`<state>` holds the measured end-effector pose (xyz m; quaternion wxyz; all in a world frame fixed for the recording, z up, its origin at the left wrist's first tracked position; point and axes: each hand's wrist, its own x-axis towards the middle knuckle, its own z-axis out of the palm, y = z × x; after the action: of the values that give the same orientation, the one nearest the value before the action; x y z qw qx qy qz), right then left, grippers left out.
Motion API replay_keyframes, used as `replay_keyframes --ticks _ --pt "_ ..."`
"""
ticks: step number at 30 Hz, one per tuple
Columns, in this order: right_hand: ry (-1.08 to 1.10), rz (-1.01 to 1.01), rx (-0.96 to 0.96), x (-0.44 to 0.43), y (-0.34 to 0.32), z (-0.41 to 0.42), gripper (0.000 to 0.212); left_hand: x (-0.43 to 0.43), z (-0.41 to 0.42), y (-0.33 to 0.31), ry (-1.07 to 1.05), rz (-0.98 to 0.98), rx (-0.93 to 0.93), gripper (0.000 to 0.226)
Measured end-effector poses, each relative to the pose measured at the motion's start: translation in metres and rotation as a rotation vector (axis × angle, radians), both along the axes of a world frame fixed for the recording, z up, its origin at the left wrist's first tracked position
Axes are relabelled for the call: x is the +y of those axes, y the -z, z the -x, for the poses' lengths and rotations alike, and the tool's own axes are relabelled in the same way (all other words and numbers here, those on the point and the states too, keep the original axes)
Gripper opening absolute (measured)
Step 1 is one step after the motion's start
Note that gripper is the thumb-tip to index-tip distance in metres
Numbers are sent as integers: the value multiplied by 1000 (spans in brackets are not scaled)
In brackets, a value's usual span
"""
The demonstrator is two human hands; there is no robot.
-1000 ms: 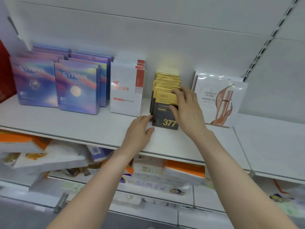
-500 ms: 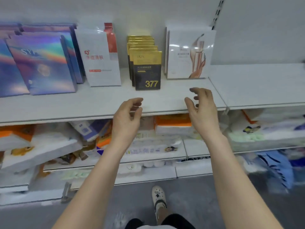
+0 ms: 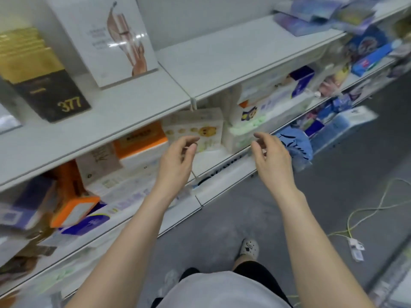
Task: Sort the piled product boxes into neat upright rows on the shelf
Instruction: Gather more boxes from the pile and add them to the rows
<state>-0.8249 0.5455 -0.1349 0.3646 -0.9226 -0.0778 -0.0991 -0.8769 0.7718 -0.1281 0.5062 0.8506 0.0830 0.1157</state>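
Withdrawn from the black-and-gold boxes [image 3: 44, 85], upright at the shelf [image 3: 138, 114] front edge: left hand [image 3: 175, 161], right hand [image 3: 271, 156], both empty, loosely open; that row judged finished.

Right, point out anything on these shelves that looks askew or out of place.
At the far right of the upper shelf, a heap of purple boxes lies flat and jumbled rather than upright. On the shelf below, an orange box is tipped at the front edge. Both hands, left and right, are empty.
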Motion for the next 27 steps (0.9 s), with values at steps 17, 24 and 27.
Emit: replay_keyframes --ticks 17,24,27 --pt "185 182 10 -302 -30 -182 35 -303 -251 -21 269 -29 -38 25" --pt "254 133 -28 -366 -42 -278 36 -370 -349 -29 297 -83 -60 28" --pt "231 153 -63 -383 -51 -326 35 -392 -397 -31 296 -88 -100 28"
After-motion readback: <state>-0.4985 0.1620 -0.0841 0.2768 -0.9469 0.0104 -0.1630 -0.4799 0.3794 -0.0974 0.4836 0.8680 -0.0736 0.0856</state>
